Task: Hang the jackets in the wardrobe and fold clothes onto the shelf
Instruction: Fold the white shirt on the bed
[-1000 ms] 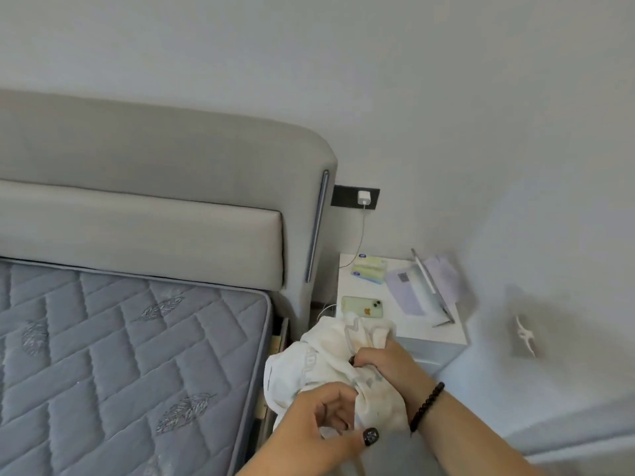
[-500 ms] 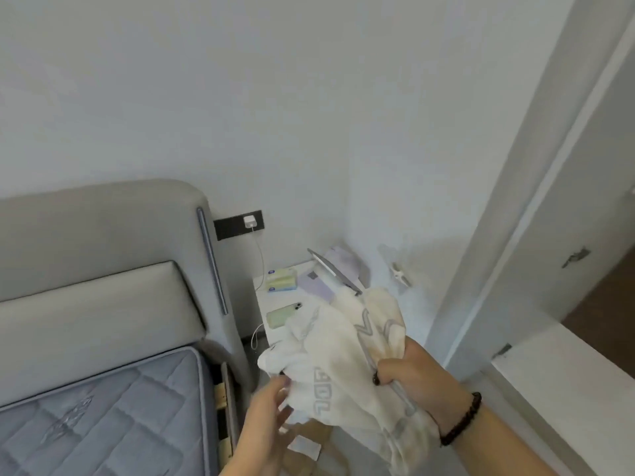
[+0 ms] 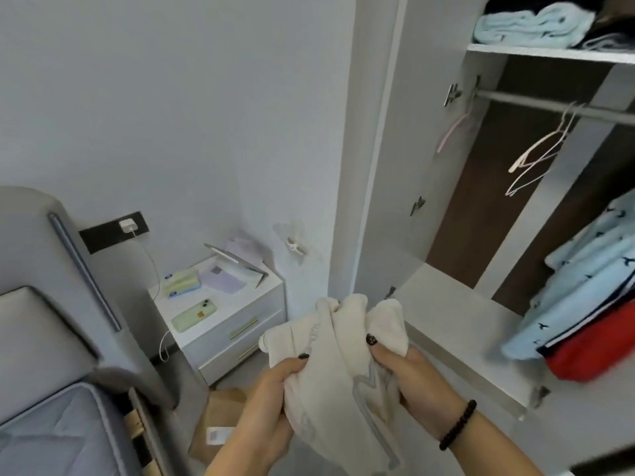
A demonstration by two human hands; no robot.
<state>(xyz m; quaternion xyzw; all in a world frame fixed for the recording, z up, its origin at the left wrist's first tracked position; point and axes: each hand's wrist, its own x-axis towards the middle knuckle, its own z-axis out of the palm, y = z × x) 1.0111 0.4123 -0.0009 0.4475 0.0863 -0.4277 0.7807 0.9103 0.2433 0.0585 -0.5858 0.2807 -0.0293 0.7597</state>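
Pale grey walls meet an open wardrobe [image 3: 395,166] on the right, with a small white bedside table [image 3: 240,304] in the corner and a padded grey bed [image 3: 51,424] at the lower left. Both hands hold a bunched cream garment [image 3: 330,365] (grey lettering shows on its folds) low in the middle of the view, in front of the wardrobe and clear of its shelves. The left hand [image 3: 271,403] has its fingers curled round the cloth's left side; the right hand [image 3: 415,383], with a dark bead bracelet [image 3: 458,424] at the wrist, pinches the right side between thumb and fingers. Inside the wardrobe a metal rail [image 3: 549,106] carries empty hangers [image 3: 536,152], and further right a pale blue patterned garment [image 3: 584,290] hangs over something red [image 3: 598,352]. On the top shelf [image 3: 549,53] lie folded light blue clothes [image 3: 532,24]. A green phone [image 3: 194,316] rests on the table, and a brown cardboard box [image 3: 216,424] sits on the floor below it.
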